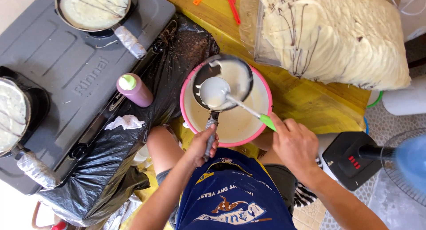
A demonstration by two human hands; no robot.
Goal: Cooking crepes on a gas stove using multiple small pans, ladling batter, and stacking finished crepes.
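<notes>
White batter is ladled into small black frying pan [230, 77], gripped by left hand [202, 143]; green-handled metal ladle [215, 91] gripped by right hand [295, 143], over pink-rimmed batter bowl [262, 85]; tilting to spread seems needed.

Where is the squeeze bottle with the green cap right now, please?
In the head view, the pink squeeze bottle lies left of the pink-rimmed batter bowl, on black plastic sheeting at the grey stove's right edge.

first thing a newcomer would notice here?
Dead centre, the left hand holds a small black pan over a pink-rimmed bowl of batter, while the right hand ladles pale batter into it with a green-handled ladle. At upper right, a big clear bag of stacked thin crepes lies on the yellow table; at left, two more pans cook on a grey stove.
</notes>
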